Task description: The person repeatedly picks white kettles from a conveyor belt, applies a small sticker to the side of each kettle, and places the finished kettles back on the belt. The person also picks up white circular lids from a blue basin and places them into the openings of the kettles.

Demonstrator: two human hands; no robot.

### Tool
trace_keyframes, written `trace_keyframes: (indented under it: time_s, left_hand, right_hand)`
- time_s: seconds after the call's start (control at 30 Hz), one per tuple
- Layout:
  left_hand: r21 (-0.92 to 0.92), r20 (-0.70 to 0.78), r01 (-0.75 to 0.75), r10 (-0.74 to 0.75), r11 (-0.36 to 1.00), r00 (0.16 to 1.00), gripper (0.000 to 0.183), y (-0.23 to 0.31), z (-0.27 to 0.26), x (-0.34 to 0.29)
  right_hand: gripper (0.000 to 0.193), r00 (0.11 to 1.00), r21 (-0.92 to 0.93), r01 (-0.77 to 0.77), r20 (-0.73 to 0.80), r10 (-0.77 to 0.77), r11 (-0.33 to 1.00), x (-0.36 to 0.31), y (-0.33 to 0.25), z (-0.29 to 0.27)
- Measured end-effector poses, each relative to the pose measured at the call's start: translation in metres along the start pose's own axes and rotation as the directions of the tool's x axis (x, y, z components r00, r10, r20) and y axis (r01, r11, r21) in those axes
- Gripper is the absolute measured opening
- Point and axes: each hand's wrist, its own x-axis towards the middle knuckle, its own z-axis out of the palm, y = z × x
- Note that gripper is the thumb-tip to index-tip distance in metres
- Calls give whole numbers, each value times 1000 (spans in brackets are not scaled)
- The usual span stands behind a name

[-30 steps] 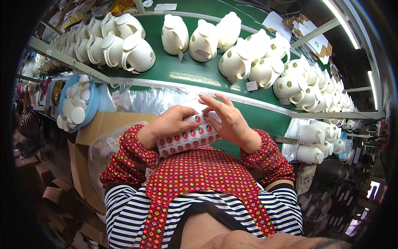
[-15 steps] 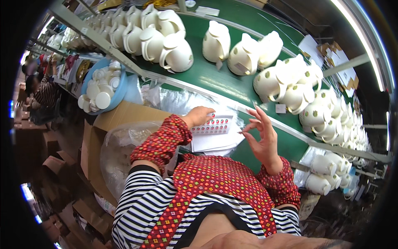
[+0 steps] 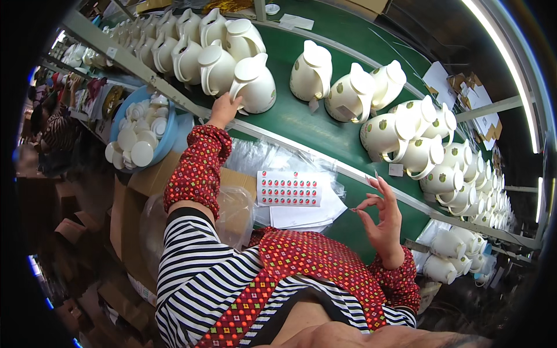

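At the near side of the green belt, my left hand (image 3: 224,110) has its fingers at the handle of a cream-white pitcher (image 3: 256,84), closed on the handle's lower part. My right hand (image 3: 383,217) is raised right of the sticker sheet (image 3: 288,189), with thumb and forefinger pinched together. A tiny thing seems to be at those fingertips, too small to name. The sheet carries rows of small red and green round stickers and lies on white papers (image 3: 307,216) in front of me. Several more white pitchers (image 3: 312,69) stand further right on the belt.
A blue basin (image 3: 169,129) of white lids is at the left. Below it sits an open cardboard box (image 3: 125,217) with a plastic liner. Clear plastic bags (image 3: 249,154) lie along the metal rail. White pitchers (image 3: 445,243) lie at the right. A metal post slants across the far left.
My left hand has left the sticker sheet and reached up and left to the pitcher's handle. My right hand, still pinched, has shifted slightly right and down.
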Motion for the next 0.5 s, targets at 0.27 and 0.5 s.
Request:
trace_keyframes:
  time_s: [0.27,0.5]
  left_hand:
    - [-673,236,143,28,726,971,40,83,-20,-9]
    - [-797,536,586,276,-147,798,23,167,-88,-126]
  right_hand:
    - [85,997,-43,70,-18,-71,997,12,-25,-7]
    - [92,981,259,170,44,-188,951,7,-64,-14]
